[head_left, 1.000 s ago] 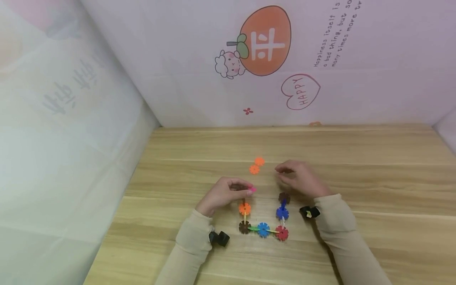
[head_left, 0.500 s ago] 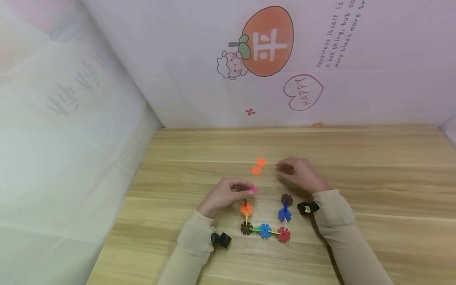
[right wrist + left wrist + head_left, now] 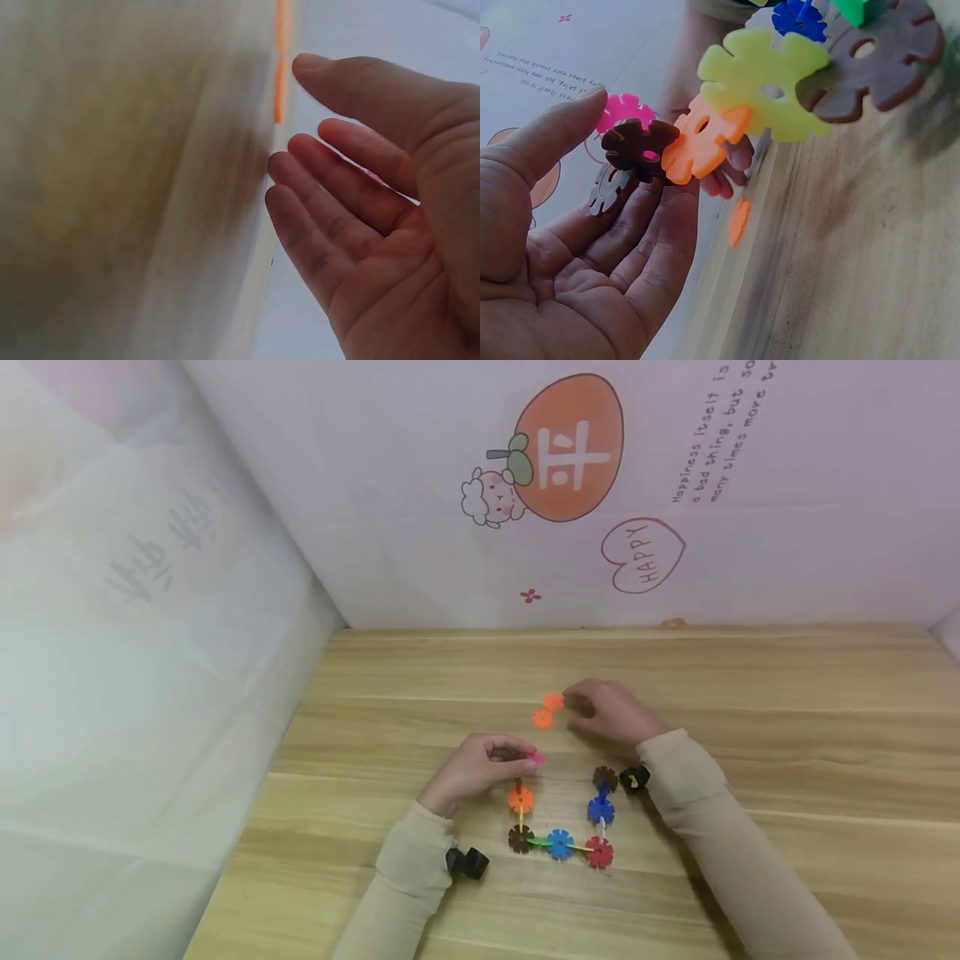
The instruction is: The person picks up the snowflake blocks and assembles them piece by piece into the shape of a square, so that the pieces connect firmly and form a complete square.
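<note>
My left hand (image 3: 476, 770) pinches a pink notched snowflake disc (image 3: 628, 109) between thumb and fingers. In the left wrist view, a dark brown disc (image 3: 640, 142) and an orange disc (image 3: 694, 155) join on to it, followed by a yellow disc (image 3: 761, 75). The linked discs form a U-shaped chain on the table, with a light blue disc (image 3: 559, 844) and a red disc (image 3: 599, 852) along its near side. My right hand (image 3: 617, 713) has its fingertips right at the edge of the farther of two loose orange discs (image 3: 553, 702), holding nothing.
The wooden table (image 3: 420, 677) meets a printed cloth wall (image 3: 397, 527) at the back. Another cloth wall (image 3: 150, 693) rises on the left. Black wrist cameras (image 3: 467, 863) sit close to the chain on both sides.
My right hand has moved left and away from me, up to the loose orange discs. The left hand keeps its pinch on the pink disc, nearly still.
</note>
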{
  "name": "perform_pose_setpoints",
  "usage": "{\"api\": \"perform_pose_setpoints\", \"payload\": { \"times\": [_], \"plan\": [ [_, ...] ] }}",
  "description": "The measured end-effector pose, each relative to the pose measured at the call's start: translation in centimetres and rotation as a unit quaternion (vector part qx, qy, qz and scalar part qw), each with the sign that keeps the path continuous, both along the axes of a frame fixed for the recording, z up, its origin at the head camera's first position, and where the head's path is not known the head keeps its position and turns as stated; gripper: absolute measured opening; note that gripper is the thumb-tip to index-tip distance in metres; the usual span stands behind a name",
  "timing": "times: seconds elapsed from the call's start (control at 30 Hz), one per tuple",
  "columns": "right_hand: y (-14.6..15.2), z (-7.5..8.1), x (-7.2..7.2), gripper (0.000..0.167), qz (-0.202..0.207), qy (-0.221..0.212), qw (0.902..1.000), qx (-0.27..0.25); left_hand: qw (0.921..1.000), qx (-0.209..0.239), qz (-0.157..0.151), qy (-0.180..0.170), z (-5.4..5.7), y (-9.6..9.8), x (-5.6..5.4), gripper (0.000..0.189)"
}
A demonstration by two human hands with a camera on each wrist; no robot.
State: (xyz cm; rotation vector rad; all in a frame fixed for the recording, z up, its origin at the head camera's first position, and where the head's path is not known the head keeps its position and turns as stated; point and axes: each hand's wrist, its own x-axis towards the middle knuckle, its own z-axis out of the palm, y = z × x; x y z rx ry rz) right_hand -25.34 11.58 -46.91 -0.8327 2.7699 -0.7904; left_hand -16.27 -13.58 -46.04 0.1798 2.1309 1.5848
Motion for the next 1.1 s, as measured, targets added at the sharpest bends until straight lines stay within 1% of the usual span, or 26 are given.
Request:
{"api": "perform_pose_setpoints", "payload": {
  "times": [0.17, 0.27, 0.37, 0.47, 0.6, 0.7, 0.8, 0.97, 1.03, 1.1],
  "plan": [
    [-1.0, 0.1, -0.8, 0.051, 0.034, 0.029, 0.9983, 0.036, 1.0000, 0.006, 0.000, -0.003, -0.1, -0.1, 0.0, 0.033],
    [-1.4, 0.0, -1.2, 0.051, 0.047, 0.042, 0.9970, 0.045, 1.0000, 0.007, 0.000, -0.005, 0.0, -0.1, -0.1, 0.033],
    [-1.8, 0.0, -1.5, 0.051, 0.056, 0.042, 0.9964, 0.048, 0.9999, 0.009, 0.001, -0.005, 0.1, -0.1, -0.1, 0.032],
    [-2.1, 0.0, -1.7, 0.048, 0.062, 0.040, 0.9959, 0.051, 0.9999, 0.009, 0.002, -0.007, 0.1, -0.1, -0.1, 0.031],
    [-2.5, -0.2, -2.0, 0.038, 0.069, 0.042, 0.9952, 0.055, 0.9999, 0.006, 0.004, -0.009, 0.1, -0.2, -0.1, 0.031],
    [-2.3, -0.2, -2.0, 0.031, 0.067, 0.042, 0.9954, 0.054, 1.0000, 0.002, 0.003, -0.007, 0.2, -0.1, -0.1, 0.031],
    [-2.1, 0.0, -1.8, 0.028, 0.062, 0.040, 0.9961, 0.049, 1.0000, 0.006, 0.002, -0.007, 0.3, -0.1, 0.0, 0.031],
    [-1.5, 0.1, -1.2, 0.031, 0.056, 0.048, 0.9964, 0.043, 0.9997, 0.020, 0.004, -0.008, 0.4, 0.0, 0.1, 0.031],
    [-1.1, 0.0, -0.8, 0.032, 0.043, 0.040, 0.9975, 0.039, 0.9997, 0.018, 0.007, -0.011, 0.3, 0.0, 0.1, 0.032],
    [-0.7, 0.0, -0.4, 0.028, 0.029, 0.024, 0.9989, 0.027, 0.9998, 0.015, 0.009, -0.013, 0.3, 0.0, 0.2, 0.032]
  ]
}}
